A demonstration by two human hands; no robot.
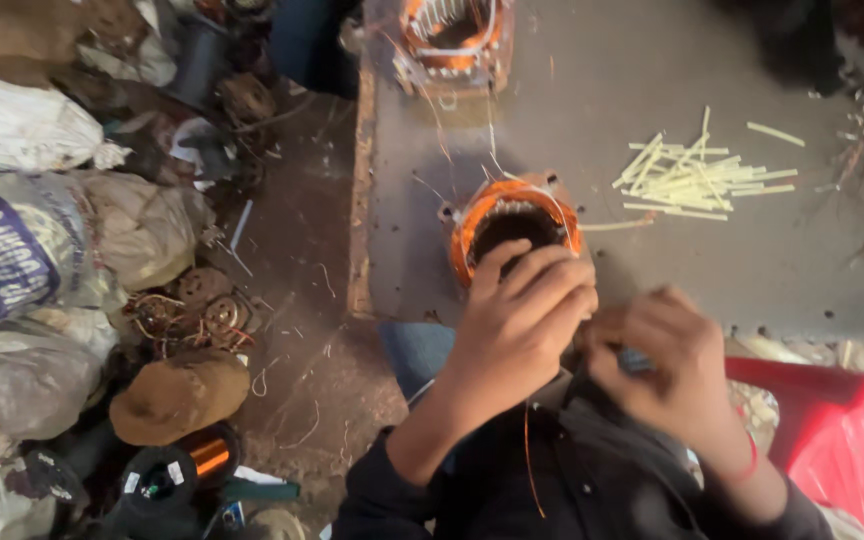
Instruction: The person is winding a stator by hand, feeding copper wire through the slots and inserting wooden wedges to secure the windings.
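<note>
Two hands over a motor stator (pixel 512 225) wound with copper coils, on the grey workbench (pixel 652 90); left hand (pixel 517 325) curled, fingers (pixel 542 275) draped across the stator's near rim; right hand (pixel 667 360) just beside, fingers pinched on something small, hard to tell what; pale insulation strips (pixel 697 180) well apart

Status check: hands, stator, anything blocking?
Left hand on stator rim; right hand pinching something small, unclear. Stator upright on bench. Nothing blocking.
</note>
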